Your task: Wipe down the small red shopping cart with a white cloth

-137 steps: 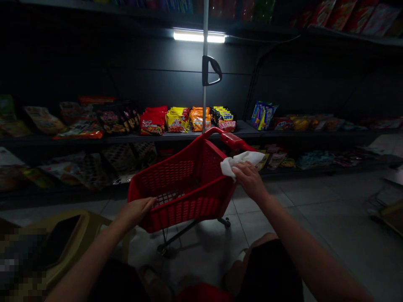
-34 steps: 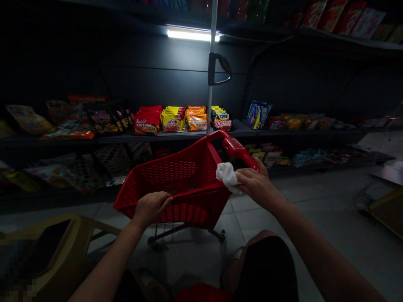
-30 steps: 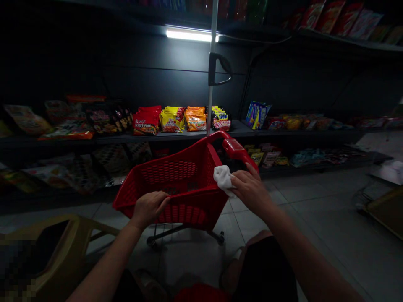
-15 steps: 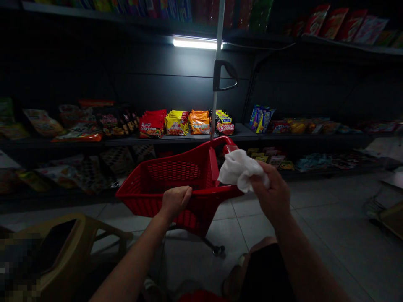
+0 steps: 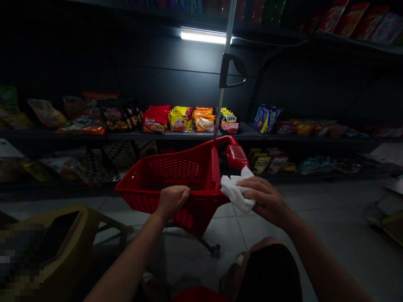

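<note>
A red plastic shopping cart (image 5: pixel 176 165) with perforated basket walls stands in front of me. My left hand (image 5: pixel 172 200) is closed over its near rim. With my right hand (image 5: pixel 267 199) I grip a crumpled white cloth (image 5: pixel 236 191), pressed against the near side of the cart's handle end. The red handle (image 5: pixel 236 157) shows just beyond the cloth. A grey pole (image 5: pixel 219 109) with a black grip (image 5: pixel 231 71) rises at the cart's handle end. The rim under my left fingers is hidden.
Dark shelves (image 5: pixel 132 136) ahead hold bagged snacks and red noodle packs (image 5: pixel 155 119), lit by a tube lamp (image 5: pixel 204 36). On the left is a yellowish stool (image 5: pixel 85 226) bearing a dark phone-like slab (image 5: pixel 59 235). Pale floor tiles (image 5: pixel 233 230) lie below.
My right hand has moved down and slightly left with the cloth, from over the handle to the cart's near side, uncovering the handle. My left hand keeps its hold on the rim.
</note>
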The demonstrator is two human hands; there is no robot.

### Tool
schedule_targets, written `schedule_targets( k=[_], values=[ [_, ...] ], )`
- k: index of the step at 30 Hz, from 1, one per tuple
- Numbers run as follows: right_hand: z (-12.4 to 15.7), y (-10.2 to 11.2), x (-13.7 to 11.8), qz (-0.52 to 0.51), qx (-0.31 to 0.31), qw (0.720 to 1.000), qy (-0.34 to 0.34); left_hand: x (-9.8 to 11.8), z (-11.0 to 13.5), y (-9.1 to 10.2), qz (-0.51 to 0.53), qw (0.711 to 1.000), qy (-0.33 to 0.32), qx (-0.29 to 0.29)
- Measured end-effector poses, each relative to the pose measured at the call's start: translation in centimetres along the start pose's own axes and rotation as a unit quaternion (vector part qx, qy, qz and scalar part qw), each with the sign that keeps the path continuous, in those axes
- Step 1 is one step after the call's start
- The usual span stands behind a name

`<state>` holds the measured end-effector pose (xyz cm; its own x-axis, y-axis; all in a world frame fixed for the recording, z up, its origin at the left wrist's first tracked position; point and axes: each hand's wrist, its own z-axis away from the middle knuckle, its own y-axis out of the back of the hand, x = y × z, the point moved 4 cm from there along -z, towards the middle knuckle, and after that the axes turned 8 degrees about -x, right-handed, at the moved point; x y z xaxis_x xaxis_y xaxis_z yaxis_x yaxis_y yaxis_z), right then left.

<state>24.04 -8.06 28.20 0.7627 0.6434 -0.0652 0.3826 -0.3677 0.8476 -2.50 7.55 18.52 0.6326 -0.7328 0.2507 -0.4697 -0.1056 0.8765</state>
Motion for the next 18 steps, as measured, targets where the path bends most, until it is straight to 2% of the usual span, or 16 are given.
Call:
schedule_targets(
  k=[4,7,10,12,14,18],
  values=[
    [-0.2,-0.9,-1.1,-0.001,0.060,0.998,-0.033,-0.2,0.5,0.4,0.015,1.000,0.000,0.010],
    [-0.9,-1.7,-2.6,-0.012,0.038,0.999,0.011,-0.7,1.4,1.0,0.022,1.000,-0.011,0.017],
    [-1.3,-1.2,-2.8,-0.050,-0.002,0.996,0.073,-1.3,2.3,1.6,0.027,0.999,-0.021,0.013],
    [-1.5,-0.8,-1.5,-0.081,-0.026,0.994,0.074,-1.6,2.7,1.8,0.033,0.999,-0.021,0.010],
    [-1.8,-0.6,0.7,-0.115,-0.040,0.992,0.044,-1.7,2.8,1.9,0.036,0.999,-0.019,0.009],
    [-2.6,-0.7,5.3,-0.109,0.014,0.992,-0.062,-1.4,2.6,2.0,0.030,0.999,-0.010,0.013]
  ],
)
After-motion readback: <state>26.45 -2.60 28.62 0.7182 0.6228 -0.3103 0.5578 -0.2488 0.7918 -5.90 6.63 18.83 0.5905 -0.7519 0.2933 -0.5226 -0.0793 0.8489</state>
